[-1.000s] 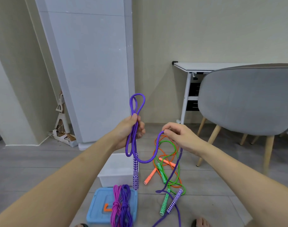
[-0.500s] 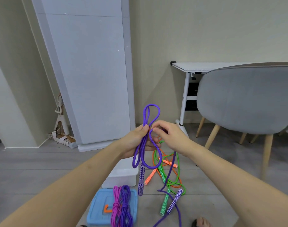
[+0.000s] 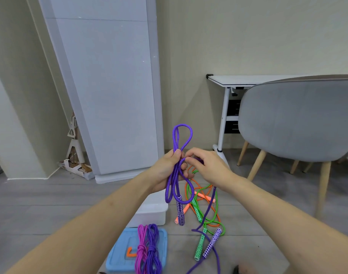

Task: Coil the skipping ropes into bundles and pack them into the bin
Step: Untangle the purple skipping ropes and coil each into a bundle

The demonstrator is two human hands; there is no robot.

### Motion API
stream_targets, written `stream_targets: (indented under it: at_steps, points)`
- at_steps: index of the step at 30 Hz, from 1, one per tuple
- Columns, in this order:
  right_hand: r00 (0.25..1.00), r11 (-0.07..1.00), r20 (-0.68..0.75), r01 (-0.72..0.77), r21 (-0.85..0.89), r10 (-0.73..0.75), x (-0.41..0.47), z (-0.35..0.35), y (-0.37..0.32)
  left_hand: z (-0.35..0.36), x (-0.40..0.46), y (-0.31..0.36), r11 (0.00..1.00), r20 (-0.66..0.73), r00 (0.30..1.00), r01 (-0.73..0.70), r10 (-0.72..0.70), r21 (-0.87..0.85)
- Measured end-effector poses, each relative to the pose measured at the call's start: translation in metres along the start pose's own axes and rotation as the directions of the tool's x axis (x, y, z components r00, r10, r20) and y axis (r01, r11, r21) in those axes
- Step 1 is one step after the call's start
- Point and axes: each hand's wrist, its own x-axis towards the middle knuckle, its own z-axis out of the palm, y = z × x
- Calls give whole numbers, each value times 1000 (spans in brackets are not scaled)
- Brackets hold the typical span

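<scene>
- Now my left hand point(image 3: 165, 171) is closed tight on the purple rope point(image 3: 177, 175), with loops above and below the fist.
- My right hand point(image 3: 206, 167) pinches the loose strand right beside it.
- I should lay each new loop the same length and keep the fist tight.
- I think the long tail could snag the ropes on the floor point(image 3: 40, 204).
- The white bin point(image 3: 153, 212) sits below.

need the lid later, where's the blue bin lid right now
In the head view the blue lid lies on the floor at bottom centre-left, before the white bin, with two tied rope bundles on it.
</scene>
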Motion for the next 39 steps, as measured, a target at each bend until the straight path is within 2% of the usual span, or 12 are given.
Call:
stream_targets:
  at_steps: [4, 7, 9, 12, 13, 15, 18, 21, 26, 31, 35, 39]
  points:
    - [999, 992, 6, 40, -118, -40, 0, -4, -1, -3, 0, -3, 994, -26, 1000, 16, -14, 111]
    - [991, 928, 84, 129, -349, -106, -1, -15, 2, -11, -3, -12, 886, -34, 998, 59, -49, 459]
    - [976, 865, 175, 195, -463, -127, -4, -21, 8, -20, -7, -19, 682, -24, 998, 57, -58, 729]
    - [965, 846, 236, 217, -486, -112, -10, -26, 21, -37, -10, -26, 250, 54, 997, -40, -50, 967]
    - [964, 842, 239, 222, -492, -114, -12, -27, 25, -43, -11, -27, 166, 70, 995, -58, -65, 984]
    - [970, 838, 224, 200, -508, -96, -14, -30, 29, -53, -14, -29, 119, 53, 996, -44, -73, 992]
    - [994, 884, 107, 41, -465, 10, -15, -33, 42, -68, -20, -29, 232, -43, 998, 50, -38, 971]
    - [994, 919, -23, -109, -380, 109, -17, -39, 55, -90, -28, -30, 439, -174, 985, 156, 2, 885]
    - [953, 951, -167, -277, -134, 254, -16, -38, 59, -117, -32, -31, 841, -355, 935, 205, -16, 500]
    - [914, 935, -214, -313, 169, 345, -5, -22, 44, -95, -26, -31, 938, -307, 950, 153, -53, 312]
    - [855, 795, -126, -400, 456, 503, 10, -6, 22, -73, -17, -33, 975, -288, 957, 89, -27, 203]
    - [876, 753, -71, -366, 547, 478, 10, 16, 6, -52, -6, -33, 989, -298, 954, 14, 31, 149]
